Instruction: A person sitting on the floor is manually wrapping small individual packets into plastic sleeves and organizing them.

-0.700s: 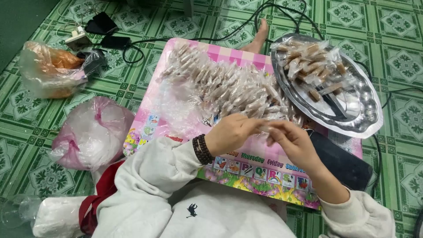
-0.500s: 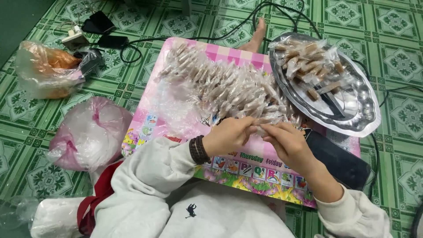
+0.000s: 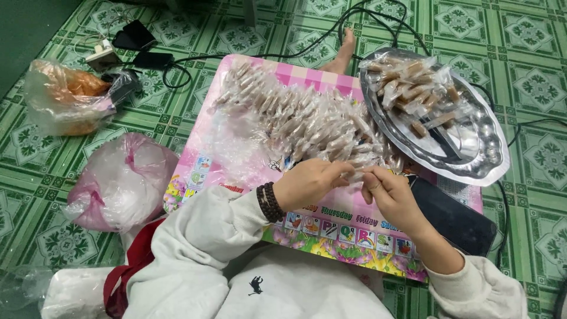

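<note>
My left hand [image 3: 308,184] and my right hand [image 3: 392,195] meet over a pink picture board [image 3: 307,75] and pinch the two ends of one small candy in clear wrap [image 3: 357,173]. A dark bead bracelet [image 3: 270,202] circles my left wrist. Just beyond the fingers lies a wide heap of wrapped candies [image 3: 295,115] on the board. To the right, a silver metal tray [image 3: 484,147] carries more brown candies [image 3: 410,85] in clear wrap.
A dark phone [image 3: 455,221] lies beside my right wrist. At the left sit a pink plastic bag [image 3: 121,180] and a clear bag with orange contents [image 3: 65,94]. Black cables and adapters [image 3: 139,50] run over the green tiled floor; a bare foot [image 3: 344,54] shows beyond the board.
Both hands have stayed together at the near edge of the heap, fingers shifting slightly on the wrapped candy. The view has dipped a little.
</note>
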